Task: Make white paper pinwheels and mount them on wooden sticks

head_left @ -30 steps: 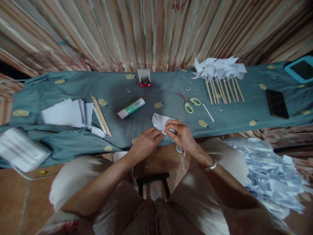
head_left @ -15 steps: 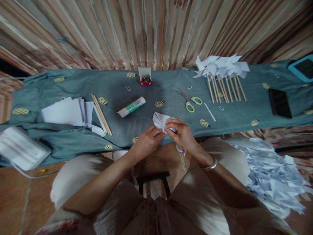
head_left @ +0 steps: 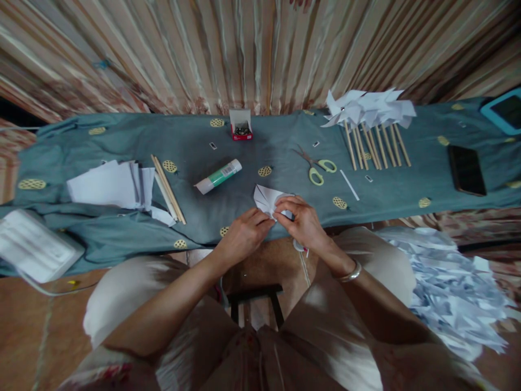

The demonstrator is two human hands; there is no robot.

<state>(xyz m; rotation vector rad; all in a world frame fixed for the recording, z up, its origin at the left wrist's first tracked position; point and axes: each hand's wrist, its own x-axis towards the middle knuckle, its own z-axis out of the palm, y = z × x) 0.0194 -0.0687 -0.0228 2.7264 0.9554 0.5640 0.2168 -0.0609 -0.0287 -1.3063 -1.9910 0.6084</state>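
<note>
A white piece of paper [head_left: 266, 198] with crease lines lies at the front edge of the cloth, partly hidden by my fingers. My left hand [head_left: 246, 233] pinches its near left side. From the right, my right hand [head_left: 299, 217] grips the same paper, thumb and fingertips close to the left fingers. Beyond it to the left lies a glue stick [head_left: 220, 176] with a green label. Scissors [head_left: 315, 164] with light green handles rest to the right, blades partly apart, and a thin paper strip [head_left: 349, 184] is beside them.
An open red box [head_left: 241, 130] of small metal pieces stands at the back. Paper pinwheels on sticks [head_left: 368, 117] lie back right, near a phone [head_left: 466, 169]. Paper sheets [head_left: 106, 187] and wooden sticks [head_left: 169, 190] lie left. A paper heap [head_left: 456, 293] is at my right, a white device [head_left: 38, 247] far left.
Both hands keep hold of the paper with almost no movement. The whole view has shifted very slightly.
</note>
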